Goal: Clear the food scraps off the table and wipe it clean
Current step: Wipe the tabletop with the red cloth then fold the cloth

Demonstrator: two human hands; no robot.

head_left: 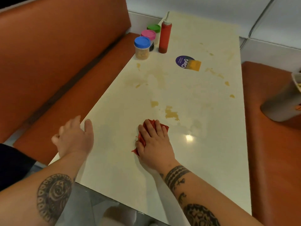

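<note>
The right hand keeps its grip spread flat, fingers straight and close together, pressing a crumpled red cloth onto the glossy cream surface, likely so the whole palm drives the wipe. The left hand sits at the surface's left edge, its grip loose and holding nothing, probably to steady the body. Tan food smears lie just beyond the cloth, not yet wiped. A blue-lidded plastic jar and a red squeeze bottle stand far off, clear of the wiping.

Right hand lies flat (palm down); left hand hovers, relaxed.
</note>
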